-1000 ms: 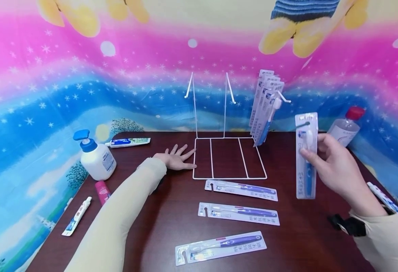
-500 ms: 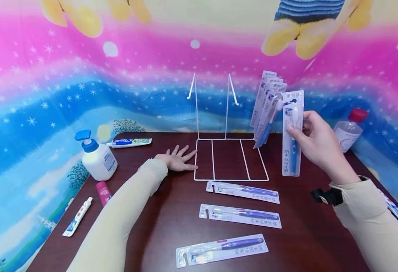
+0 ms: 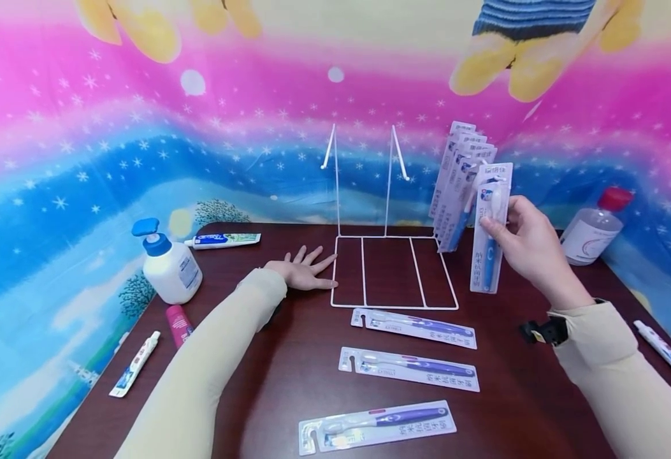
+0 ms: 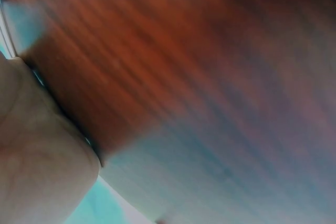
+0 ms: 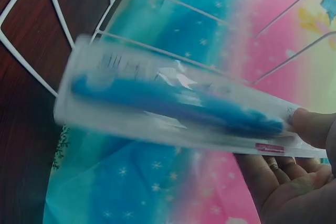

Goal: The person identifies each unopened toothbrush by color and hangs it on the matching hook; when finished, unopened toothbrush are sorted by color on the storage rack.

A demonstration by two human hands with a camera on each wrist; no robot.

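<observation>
Blurred wood [image 4: 199, 51], hanging packs [image 3: 461, 166] overlapped

1. Three packaged toothbrushes lie flat at 6 o'clock on the dark wooden table [image 3: 289, 382]: the nearest pack [image 3: 376, 426], the middle pack [image 3: 408, 368] and the farthest pack [image 3: 414, 327].
2. A white pump bottle [image 3: 170, 266] stands at 9 o'clock.
3. A toothpaste tube [image 3: 223, 240] lies behind it.
4. A pink tube [image 3: 178, 324] and a small white tube [image 3: 135, 363] lie at 8 o'clock.
5. A red-capped clear bottle [image 3: 593, 225] stands at 3 o'clock.
6. Another tube [image 3: 666, 352] lies at 4 o'clock.
</observation>
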